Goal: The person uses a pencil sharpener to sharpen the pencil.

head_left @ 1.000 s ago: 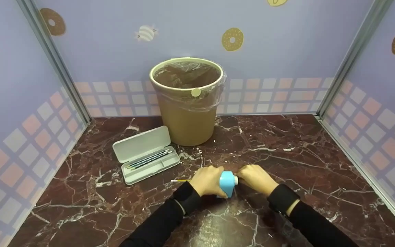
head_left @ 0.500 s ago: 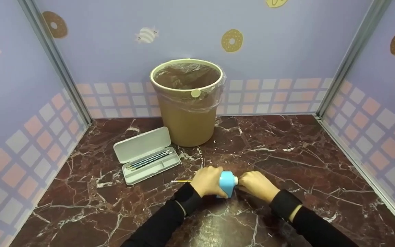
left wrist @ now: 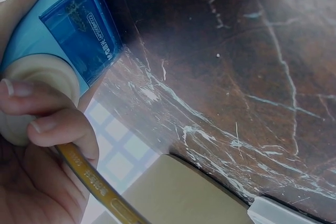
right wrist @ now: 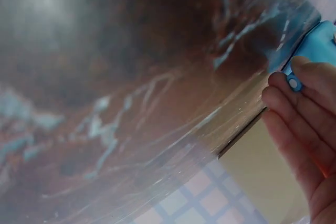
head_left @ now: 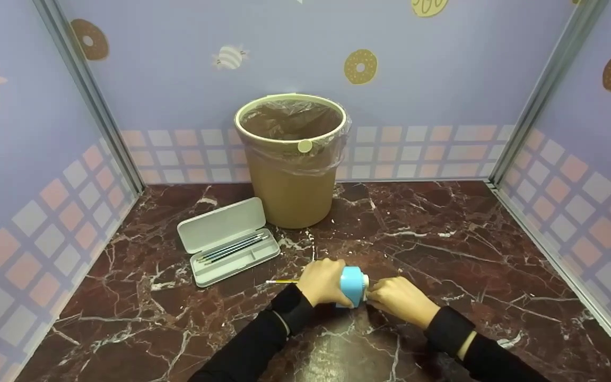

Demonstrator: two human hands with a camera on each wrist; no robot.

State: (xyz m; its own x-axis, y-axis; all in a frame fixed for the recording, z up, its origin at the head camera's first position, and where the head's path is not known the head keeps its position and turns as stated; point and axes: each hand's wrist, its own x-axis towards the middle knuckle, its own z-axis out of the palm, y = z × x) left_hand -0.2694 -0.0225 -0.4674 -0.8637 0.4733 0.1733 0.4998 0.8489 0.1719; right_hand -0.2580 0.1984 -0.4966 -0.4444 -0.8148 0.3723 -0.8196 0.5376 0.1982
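Observation:
A light blue crank pencil sharpener (head_left: 352, 286) lies on the marble-patterned table, its crank side facing right. My left hand (head_left: 322, 281) grips its body from the left. A yellow pencil (head_left: 282, 281) sticks out leftward from under that hand. In the left wrist view, curled fingers surround the pencil (left wrist: 100, 184) by the cream-coloured round front, and shavings show behind the dark blue window (left wrist: 79, 19). On the other side, my right hand (head_left: 403, 300) pinches the crank handle, whose small blue knob end (right wrist: 293, 82) peeks out between thumb and fingers in the right wrist view.
Beyond the left hand lies an open pale pencil case (head_left: 236, 262) with several striped pencils (head_left: 231, 249) inside. Behind it stands a tall tan bin (head_left: 292, 185) lined with a clear bag. Patterned panels enclose the table at the back and both sides.
My right hand has moved a little down toward me and its wrist to the right, with the crank handle in its fingers. The left hand, sharpener and pencil stay in place.

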